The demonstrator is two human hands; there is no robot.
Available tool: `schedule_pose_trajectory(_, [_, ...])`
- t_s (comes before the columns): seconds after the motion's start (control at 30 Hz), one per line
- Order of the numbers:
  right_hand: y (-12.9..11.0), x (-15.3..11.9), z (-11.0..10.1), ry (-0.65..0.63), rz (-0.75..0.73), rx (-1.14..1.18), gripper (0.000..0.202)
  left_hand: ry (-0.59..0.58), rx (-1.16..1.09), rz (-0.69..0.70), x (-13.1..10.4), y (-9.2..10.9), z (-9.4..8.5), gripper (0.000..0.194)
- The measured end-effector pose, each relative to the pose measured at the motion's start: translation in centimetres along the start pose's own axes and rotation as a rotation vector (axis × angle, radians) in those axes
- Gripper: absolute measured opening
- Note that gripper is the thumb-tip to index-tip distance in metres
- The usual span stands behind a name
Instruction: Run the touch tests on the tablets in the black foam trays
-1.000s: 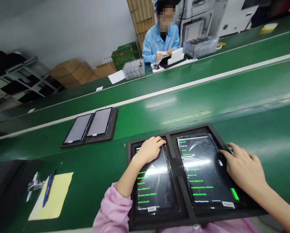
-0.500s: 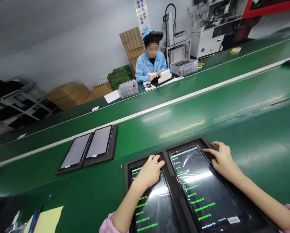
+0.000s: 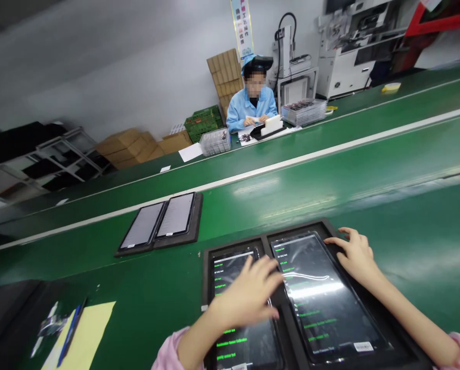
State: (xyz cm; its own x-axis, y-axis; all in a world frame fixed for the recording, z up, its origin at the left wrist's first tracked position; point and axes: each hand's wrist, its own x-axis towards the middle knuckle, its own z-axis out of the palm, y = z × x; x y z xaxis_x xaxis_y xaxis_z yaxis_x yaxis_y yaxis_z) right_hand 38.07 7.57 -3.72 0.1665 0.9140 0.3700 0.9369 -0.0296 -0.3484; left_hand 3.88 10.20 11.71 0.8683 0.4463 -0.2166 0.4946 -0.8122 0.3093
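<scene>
Two tablets lie side by side in a black foam tray (image 3: 266,237) in front of me, both showing green lists of test names on dark screens. Over the left tablet (image 3: 253,354) is my left hand (image 3: 249,290), fingers spread and slightly blurred, covering part of its screen; whether it touches the glass I cannot tell. On the right tablet (image 3: 330,308) a white label sits near the bottom edge. My right hand (image 3: 355,254) rests at the tray's upper right rim, fingers apart, its index finger by the right tablet's top corner. Neither hand holds anything.
Farther left, another foam tray (image 3: 196,226) carries two tablets with light screens. Yellow paper (image 3: 93,329) with pens (image 3: 70,331) lies at lower left, beside a black object (image 3: 10,318). Across the green bench, a person in blue (image 3: 253,105) works between clear plastic trays (image 3: 305,111).
My left hand has lifted from the left tablet's upper part and moved right and down, fingers spreading. The right hand stays at the tray rim. The view has shifted slightly left.
</scene>
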Motion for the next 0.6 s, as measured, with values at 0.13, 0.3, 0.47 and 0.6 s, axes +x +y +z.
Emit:
schedule_pose_trajectory(0.13, [1.0,0.9,0.3,-0.045,-0.033,0.204,0.048,0.191,0.367,0.388,-2.7,4.0,6.8,0.045])
schedule_pose_trajectory(0.3, [2.6,5.3,0.7,-0.088,-0.035,0.500,0.055,0.466,0.715,0.272,-4.3,3.4,15.0,0.039])
schedule_pose_trajectory(0.47, [3.2,8.0,-0.1,0.050,0.107,0.675,0.055,0.541,0.541,-0.094,-2.3,0.5,14.1,0.073])
schedule_pose_trajectory(0.6, [2.0,6.4,-1.7,0.242,0.044,0.556,0.042,0.445,0.365,-0.264,3.1,-2.7,10.2,0.096])
